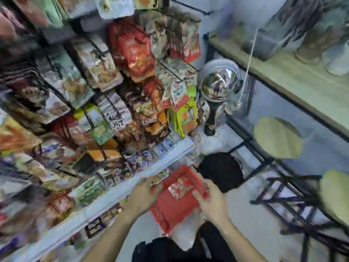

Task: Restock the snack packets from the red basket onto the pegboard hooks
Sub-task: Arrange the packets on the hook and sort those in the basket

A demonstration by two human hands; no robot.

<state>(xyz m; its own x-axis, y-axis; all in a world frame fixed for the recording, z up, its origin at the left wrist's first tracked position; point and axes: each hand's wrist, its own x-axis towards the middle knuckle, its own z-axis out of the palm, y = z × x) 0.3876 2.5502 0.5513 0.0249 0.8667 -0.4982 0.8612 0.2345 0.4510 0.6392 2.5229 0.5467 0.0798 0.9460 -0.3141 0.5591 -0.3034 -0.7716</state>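
While the left hand [144,193] and right hand [211,197] each gripped a rim of the red basket [170,208], one snack packet [178,188] lay inside, near the packed pegboard [98,87].

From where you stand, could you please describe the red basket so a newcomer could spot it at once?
Follow the white shelf edge below the hanging snack packets down to the two hands. The red basket sits between them, low over the floor. It is the only slatted red plastic container, with a packet inside.
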